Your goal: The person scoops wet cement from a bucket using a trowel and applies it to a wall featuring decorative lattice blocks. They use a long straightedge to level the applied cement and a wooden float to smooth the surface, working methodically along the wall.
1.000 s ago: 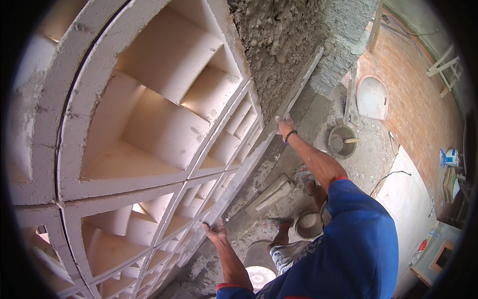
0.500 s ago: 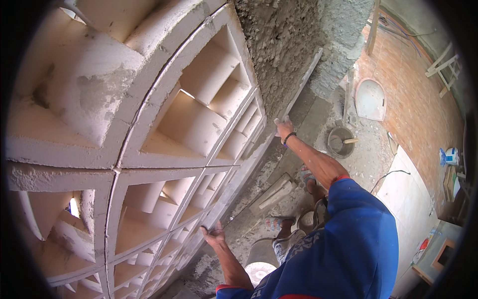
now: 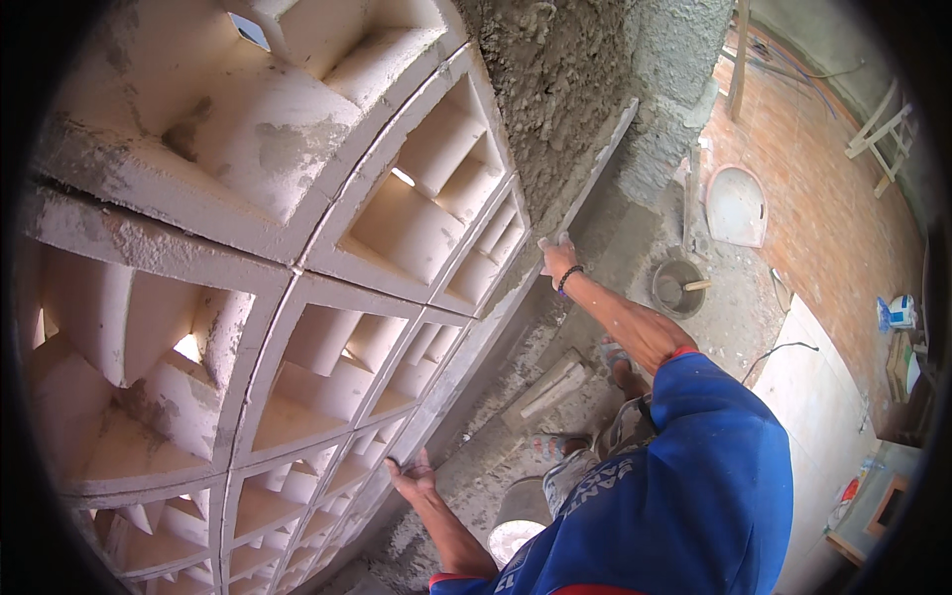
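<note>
A long grey straightedge [image 3: 603, 164] lies slanted against the wall, along the seam between the white hollow vent blocks [image 3: 397, 228] and the rough grey mortar [image 3: 565, 79]. My right hand [image 3: 557, 260], with a dark band at the wrist, grips the straightedge near its upper part. My left hand [image 3: 412, 474] holds its lower end against the block edge. Both arms reach out from a blue sleeve [image 3: 694, 476].
Below on the ground stand a grey bucket [image 3: 679, 288] with a tool handle in it and a second bucket [image 3: 521, 516] near my feet. A white arched piece [image 3: 736, 206], wooden offcuts [image 3: 550, 387], a pale board [image 3: 813, 387] and a red brick surface [image 3: 823, 198] lie to the right.
The view has shifted along the block wall, so different blocks fill the left side. Both hands stay on the straightedge in nearly the same places.
</note>
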{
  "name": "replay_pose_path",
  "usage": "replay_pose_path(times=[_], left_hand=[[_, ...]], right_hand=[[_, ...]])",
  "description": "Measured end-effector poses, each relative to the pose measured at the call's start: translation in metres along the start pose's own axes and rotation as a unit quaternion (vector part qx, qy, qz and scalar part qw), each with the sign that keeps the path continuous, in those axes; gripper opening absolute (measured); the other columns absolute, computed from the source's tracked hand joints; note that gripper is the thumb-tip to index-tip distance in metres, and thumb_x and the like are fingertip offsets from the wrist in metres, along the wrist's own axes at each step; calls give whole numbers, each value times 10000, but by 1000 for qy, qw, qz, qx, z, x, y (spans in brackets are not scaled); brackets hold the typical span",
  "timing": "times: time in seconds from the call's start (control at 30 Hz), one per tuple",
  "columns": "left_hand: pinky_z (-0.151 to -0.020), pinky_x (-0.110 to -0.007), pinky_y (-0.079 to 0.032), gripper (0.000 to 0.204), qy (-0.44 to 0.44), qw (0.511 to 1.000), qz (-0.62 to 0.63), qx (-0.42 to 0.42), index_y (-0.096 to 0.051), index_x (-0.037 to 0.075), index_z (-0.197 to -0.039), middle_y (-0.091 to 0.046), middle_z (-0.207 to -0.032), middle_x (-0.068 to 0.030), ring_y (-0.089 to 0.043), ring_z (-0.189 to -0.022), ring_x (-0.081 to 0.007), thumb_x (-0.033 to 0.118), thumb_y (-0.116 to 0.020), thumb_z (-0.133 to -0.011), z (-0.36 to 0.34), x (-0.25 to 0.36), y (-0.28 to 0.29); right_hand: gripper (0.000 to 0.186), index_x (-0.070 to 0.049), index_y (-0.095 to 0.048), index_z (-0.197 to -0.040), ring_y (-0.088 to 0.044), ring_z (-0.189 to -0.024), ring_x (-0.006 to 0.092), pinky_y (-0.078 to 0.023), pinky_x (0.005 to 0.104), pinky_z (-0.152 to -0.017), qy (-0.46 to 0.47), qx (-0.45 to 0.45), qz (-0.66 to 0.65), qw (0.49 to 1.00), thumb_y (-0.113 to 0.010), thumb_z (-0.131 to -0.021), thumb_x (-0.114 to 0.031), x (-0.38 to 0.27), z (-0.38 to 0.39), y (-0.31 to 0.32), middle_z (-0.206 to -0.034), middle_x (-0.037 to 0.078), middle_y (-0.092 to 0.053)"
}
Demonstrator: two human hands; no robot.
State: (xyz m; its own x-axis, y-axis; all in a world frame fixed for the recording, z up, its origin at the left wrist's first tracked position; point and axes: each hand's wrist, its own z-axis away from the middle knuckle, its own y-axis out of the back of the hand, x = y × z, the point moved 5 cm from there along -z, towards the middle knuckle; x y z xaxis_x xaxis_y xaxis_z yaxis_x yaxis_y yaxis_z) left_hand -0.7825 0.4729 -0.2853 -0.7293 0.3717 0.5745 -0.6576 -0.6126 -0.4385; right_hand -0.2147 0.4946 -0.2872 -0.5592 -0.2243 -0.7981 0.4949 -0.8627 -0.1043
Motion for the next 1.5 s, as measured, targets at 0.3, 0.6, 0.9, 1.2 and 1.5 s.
replay_pose_path(times=[0.3,0.6,0.9,1.2,1.5], left_hand=[[-913,-531,-411,439,-30,1000,-6,-1,-532,117,-1169,-549,-1246,-65,-530,-1123,-287,366,-646,-826,31,39,-15],[-834,-518,-460,401,-65,998,-21,-16,-547,124,-1108,-578,-1167,-58,-559,-1048,-286,369,-667,-813,54,84,-14],[-831,-485,-473,366,-91,995,-21,-42,-585,134,-1040,-602,-1142,-48,-575,-1036,-262,320,-734,-762,84,134,-21],[-937,-514,-450,452,-120,990,29,-62,-530,25,-1166,-565,-1225,-134,-549,-1120,-308,270,-681,-817,125,152,-3],[-911,-503,-458,400,-82,989,94,-80,-551,11,-1129,-585,-1179,-146,-549,-1100,-322,289,-634,-853,120,71,89]], right_hand=[[805,2,-60,-1437,-367,-1268,372,-486,518,-879,26,-15,-15,999,-582,-857,-193,-26,41,-14,-1479,199,-165],[832,22,-53,-1430,-371,-1259,379,-490,538,-855,33,-24,-32,999,-601,-839,-185,-47,77,-29,-1468,209,-178],[816,21,-68,-1432,-420,-1221,371,-525,478,-819,88,7,65,994,-577,-850,-239,-44,80,-50,-1449,246,-222],[834,5,-18,-1440,-289,-1322,339,-406,488,-976,134,-48,-15,990,-587,-873,-223,-45,140,-48,-1473,238,-164],[622,-28,-285,-1335,-485,-1105,282,-472,475,-839,16,-126,-189,974,-625,-832,-169,35,164,54,-1226,179,-429]])
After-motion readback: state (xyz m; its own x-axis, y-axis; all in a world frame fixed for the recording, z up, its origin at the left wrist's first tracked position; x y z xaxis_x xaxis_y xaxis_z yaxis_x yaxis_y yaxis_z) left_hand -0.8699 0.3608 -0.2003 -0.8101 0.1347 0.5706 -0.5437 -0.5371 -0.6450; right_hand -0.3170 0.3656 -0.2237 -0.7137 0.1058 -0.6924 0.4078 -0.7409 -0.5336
